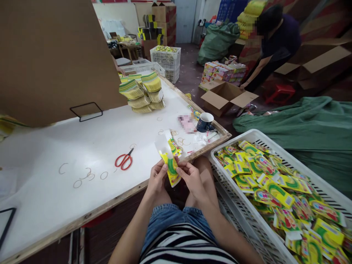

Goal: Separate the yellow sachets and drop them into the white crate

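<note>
Yellow packets [171, 165] hide fingers of left hand [156, 180].

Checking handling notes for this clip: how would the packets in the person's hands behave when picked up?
Probably floppy: the packets bend and fan out between the left hand and right hand. Likely light, since a pinch alone holds them. Their glossy faces may slide apart.
</note>
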